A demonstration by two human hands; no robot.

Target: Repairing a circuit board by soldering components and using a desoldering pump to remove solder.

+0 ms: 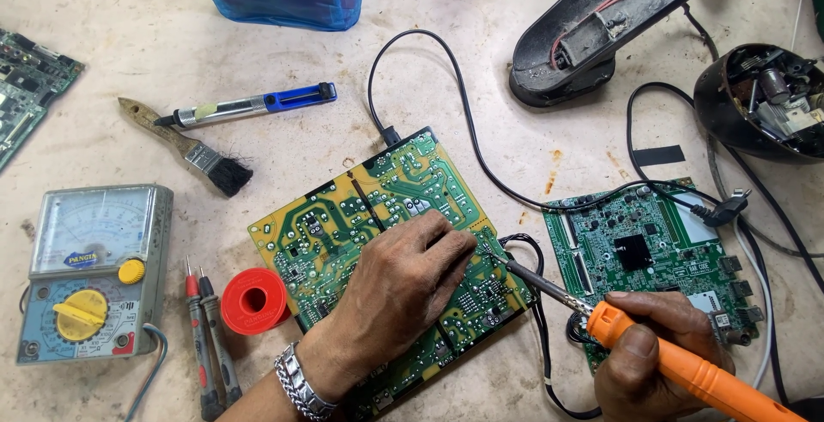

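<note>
At the middle of the worktop (103, 78) lies a yellow-and-green circuit board (343, 216), turned at an angle, and the left hand (403, 289) rests flat on its near right part, fingers curled loosely toward the right edge. The right hand (648, 349), at the near right, is closed around the orange handle of a soldering iron (635, 336); its metal tip reaches left to the board's right edge, just beside the left fingertips. Whether those fingertips pinch anything is too small to make out. The left hand hides the board beneath it, and the iron's handle runs out of view at the bottom right.
</note>
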